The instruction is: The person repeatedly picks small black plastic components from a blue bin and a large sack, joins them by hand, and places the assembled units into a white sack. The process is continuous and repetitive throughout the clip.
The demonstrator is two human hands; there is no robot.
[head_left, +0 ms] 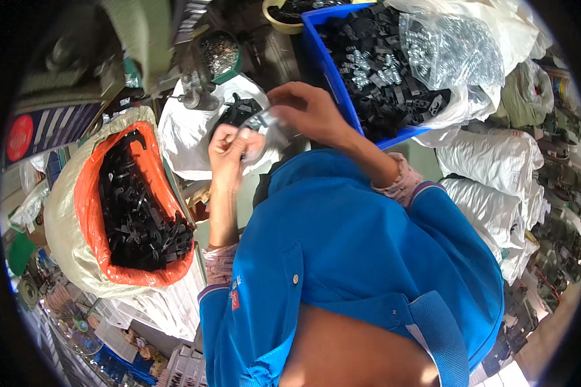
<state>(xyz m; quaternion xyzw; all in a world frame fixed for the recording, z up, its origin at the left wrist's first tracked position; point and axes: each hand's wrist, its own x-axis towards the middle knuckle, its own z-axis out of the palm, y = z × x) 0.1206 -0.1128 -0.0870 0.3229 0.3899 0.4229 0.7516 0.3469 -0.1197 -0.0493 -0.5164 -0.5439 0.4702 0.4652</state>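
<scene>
My left hand (234,147) is closed, its thumb and fingers pinched on something small and dark that I cannot make out. Just above it and to the right, my right hand (308,111) has its fingers bent down toward the left one. Its fingertips are smeared by motion, and a blurred, shiny streak lies between the two hands. Behind my left hand, black plastic parts (241,109) lie in an open white sack (182,138). A blue bin (334,76) of black plastic parts (394,103) stands close to my right hand, with several shiny metal springs (360,69) on top.
Left of me stands a sack with an orange lining (87,213), full of curved black parts (135,219). A clear bag of springs (455,51) rests on the bin. A green-rimmed bowl (229,72) holds small metal pieces beside a machine (135,39). White sacks (487,155) are stacked at right.
</scene>
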